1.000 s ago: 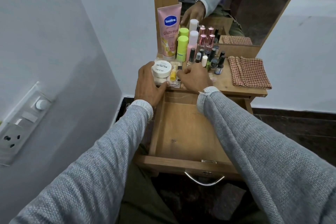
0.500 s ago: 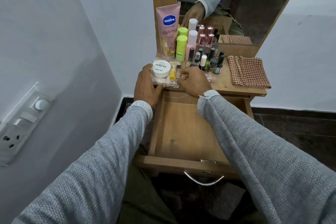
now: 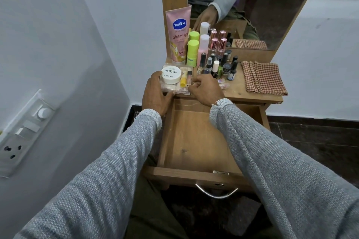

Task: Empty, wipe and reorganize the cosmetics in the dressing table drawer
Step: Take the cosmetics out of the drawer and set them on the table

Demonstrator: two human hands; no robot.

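A clear plastic organizer tray (image 3: 173, 91) sits at the dressing table's front left edge, holding a white nail polish remover jar (image 3: 171, 76), a yellow tube and small items. My left hand (image 3: 156, 96) grips its left side and my right hand (image 3: 206, 90) grips its right side. Below, the wooden drawer (image 3: 196, 141) stands pulled out with a bare bottom. Behind the tray stand a pink Vaseline tube (image 3: 178, 35), a green stick (image 3: 193, 50), a pink bottle (image 3: 203, 48) and several nail polish bottles (image 3: 217, 65).
A folded red checked cloth (image 3: 262, 78) lies on the table's right side. A mirror (image 3: 252, 6) rises behind the cosmetics. A white wall with a switch panel (image 3: 25, 130) is close on the left. The drawer's metal handle (image 3: 216, 193) faces me.
Both hands hold the tray as before; it has shifted slightly toward the table's front edge. The view moved a little.
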